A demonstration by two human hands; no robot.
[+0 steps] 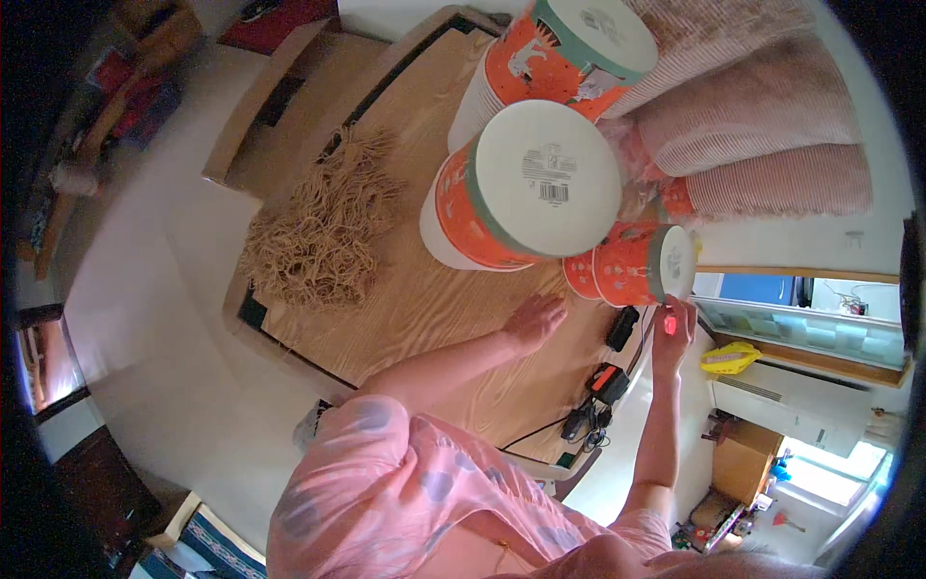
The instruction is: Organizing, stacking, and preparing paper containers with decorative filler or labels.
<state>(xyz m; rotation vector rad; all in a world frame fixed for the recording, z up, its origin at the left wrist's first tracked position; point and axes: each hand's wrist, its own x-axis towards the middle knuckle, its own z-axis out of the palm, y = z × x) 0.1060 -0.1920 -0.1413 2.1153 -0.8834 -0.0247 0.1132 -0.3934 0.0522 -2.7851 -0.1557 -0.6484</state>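
Note:
Stacked orange and green paper tubs stand upside down on the wood-grain table. A big stack is in the middle, its white base facing up, and another stack stands behind it. To their right is a shorter stack of orange tubs. My right hand has its fingers at the near edge of that stack's pale base, closed on the outermost tub. My left hand hovers over or rests on the table near the middle stack, fingers stretched out, holding nothing.
Left on the table lies a heap of tan string. A black adapter, an orange-black device and cables lie along the right edge. Tall pinkish ribbed stacks stand at the far right.

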